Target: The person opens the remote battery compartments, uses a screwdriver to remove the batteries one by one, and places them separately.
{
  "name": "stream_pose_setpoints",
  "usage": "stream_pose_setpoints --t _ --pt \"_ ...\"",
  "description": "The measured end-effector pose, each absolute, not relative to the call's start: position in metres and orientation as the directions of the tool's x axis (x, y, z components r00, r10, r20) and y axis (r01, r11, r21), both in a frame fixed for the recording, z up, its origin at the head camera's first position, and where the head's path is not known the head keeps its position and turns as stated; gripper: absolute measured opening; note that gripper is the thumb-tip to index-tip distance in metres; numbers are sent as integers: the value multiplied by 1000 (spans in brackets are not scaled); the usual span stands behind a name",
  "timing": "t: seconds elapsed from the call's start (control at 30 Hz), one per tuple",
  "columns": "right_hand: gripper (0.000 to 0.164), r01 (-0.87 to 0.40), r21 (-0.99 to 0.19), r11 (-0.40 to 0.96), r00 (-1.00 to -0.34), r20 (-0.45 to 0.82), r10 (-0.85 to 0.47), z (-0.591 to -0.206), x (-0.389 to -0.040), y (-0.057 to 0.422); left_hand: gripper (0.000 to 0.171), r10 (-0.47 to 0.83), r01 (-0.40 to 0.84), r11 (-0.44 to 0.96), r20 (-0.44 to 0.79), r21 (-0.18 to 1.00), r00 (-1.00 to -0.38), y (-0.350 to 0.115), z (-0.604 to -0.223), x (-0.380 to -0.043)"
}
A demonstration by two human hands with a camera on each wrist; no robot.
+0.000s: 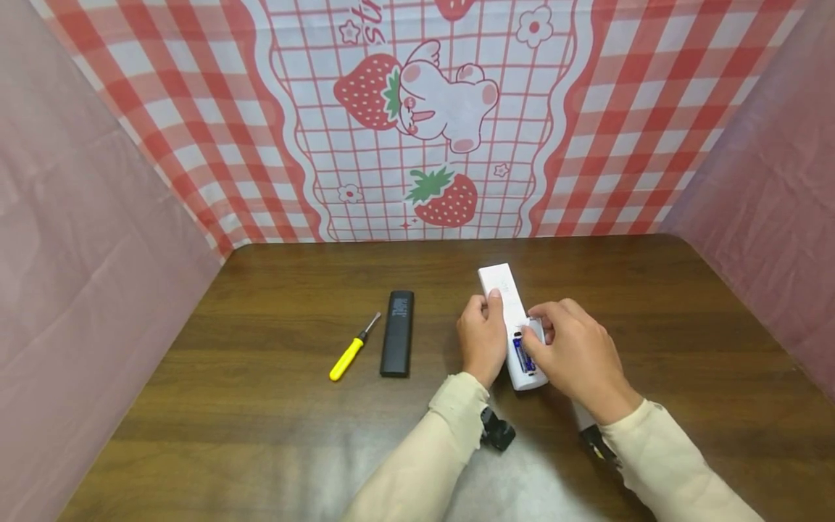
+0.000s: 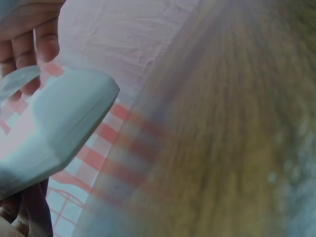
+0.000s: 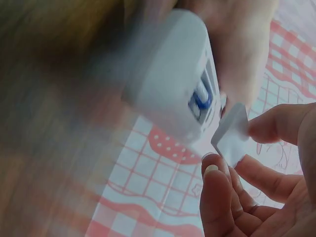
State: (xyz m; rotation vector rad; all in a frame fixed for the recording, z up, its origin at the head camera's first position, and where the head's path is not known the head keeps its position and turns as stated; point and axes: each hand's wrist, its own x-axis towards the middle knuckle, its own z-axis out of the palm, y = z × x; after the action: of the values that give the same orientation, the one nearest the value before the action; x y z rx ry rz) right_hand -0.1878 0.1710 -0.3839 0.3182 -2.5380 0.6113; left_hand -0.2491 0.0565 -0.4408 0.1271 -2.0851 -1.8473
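The white remote (image 1: 514, 313) is held over the surface (image 1: 248, 420), its battery bay uncovered. At least one blue battery (image 1: 524, 356) is seated in the bay, and the cover (image 3: 232, 136) is off, held apart at the remote's right edge. So far as can be judged, the uncovering is done and the bay is not yet closed.

The remote's left side is gripped by the left hand (image 1: 483, 333), fingers curled beneath and thumb laid on top. To the remote's right, the cover is pinched between thumb and fingertips of the right hand (image 1: 580, 355).

Left of the remote, a black remote (image 1: 396, 335) is laid; farther left, a yellow screwdriver (image 1: 349, 355). Beyond it, a strawberry-print cloth (image 1: 424, 145) is hung.
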Motion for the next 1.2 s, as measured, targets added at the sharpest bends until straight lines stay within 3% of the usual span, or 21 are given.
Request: stream_pose_setpoints --t 0.73,1.2 --pt "25 -237 -392 889 -886 463 -32 -387 -188 200 33 -294 181 124 211 976 -932 56 -439 -249" --pt "27 -145 -391 909 -938 346 -1 -390 -192 219 32 -292 203 139 236 969 -927 59 -442 -249"
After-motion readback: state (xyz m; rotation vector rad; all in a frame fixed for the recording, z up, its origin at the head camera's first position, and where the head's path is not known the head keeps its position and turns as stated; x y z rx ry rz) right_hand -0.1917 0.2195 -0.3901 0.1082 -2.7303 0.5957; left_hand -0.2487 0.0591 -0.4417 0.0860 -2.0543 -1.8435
